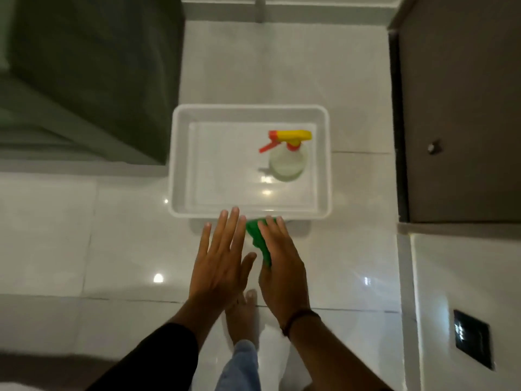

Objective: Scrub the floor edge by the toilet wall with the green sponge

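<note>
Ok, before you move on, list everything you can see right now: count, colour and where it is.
tub: one, white, on the floor ahead of the hands
spray bottle: one, pale body with yellow and orange trigger head, standing in the right part of the tub
green sponge: one, green, under the right hand's fingers
floor: glossy white tiles
door: one, dark brown, at right
wall plate: one, black, on the white wall at lower right
foot: one, bare, below the hands
left hand: open, fingers spread, empty
right hand: holding the sponge
</note>
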{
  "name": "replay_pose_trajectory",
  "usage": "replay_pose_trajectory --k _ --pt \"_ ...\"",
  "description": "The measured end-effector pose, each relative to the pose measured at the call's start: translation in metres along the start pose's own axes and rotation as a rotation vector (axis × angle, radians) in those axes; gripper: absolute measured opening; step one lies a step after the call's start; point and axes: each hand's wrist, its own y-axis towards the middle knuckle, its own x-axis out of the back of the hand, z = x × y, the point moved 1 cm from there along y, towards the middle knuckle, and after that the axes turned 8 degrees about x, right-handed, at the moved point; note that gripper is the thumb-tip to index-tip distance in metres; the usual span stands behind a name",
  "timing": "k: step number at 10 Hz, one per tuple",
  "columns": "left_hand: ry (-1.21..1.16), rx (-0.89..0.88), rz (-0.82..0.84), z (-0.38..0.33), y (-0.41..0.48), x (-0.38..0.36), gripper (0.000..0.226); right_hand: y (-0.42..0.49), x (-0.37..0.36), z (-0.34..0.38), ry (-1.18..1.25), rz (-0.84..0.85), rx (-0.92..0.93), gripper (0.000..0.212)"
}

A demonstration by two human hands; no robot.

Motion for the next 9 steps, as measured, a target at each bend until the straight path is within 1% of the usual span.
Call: replay_pose_trajectory --k 1,2,3,4,5,6,7,8,9 --pt "-0.027 0.078 -0.020 0.023 0.035 0.018 0.080 0.054 -0.012 0.024 -0.046 -0.013 0.090 0.066" --pt "0.016 0.131 -0.004 0.066 0.091 0.021 0.085 0.129 -0.043 0.030 -0.133 0.013 0.131 0.057" --pt "0.076 0.130 0.033 0.090 0.119 0.007 0.087 0.167 -0.067 0.012 -0.239 0.072 0.122 0.058" --pt "0.140 0.112 0.050 0.113 0.133 -0.020 0.093 0.203 -0.093 -0.020 -0.441 0.120 0.162 0.061" --pt "0.130 0.119 0.058 0.122 0.136 -0.035 0.097 0.208 -0.107 -0.037 -0.554 0.200 0.173 0.073" --pt "0.156 0.132 0.038 0.123 0.133 -0.048 0.099 0.195 -0.123 -0.052 -0.662 0.317 0.196 0.080" --pt "0.123 0.127 0.024 0.123 0.136 -0.041 0.099 0.202 -0.117 -0.050 -0.639 0.351 0.194 0.079" --pt "0.065 0.126 -0.017 0.118 0.122 -0.019 0.096 0.188 -0.096 -0.025 -0.544 0.367 0.132 0.086" --pt "0.053 0.098 -0.084 0.109 0.100 0.005 0.093 0.167 -0.071 0.002 -0.416 0.336 0.103 0.087"
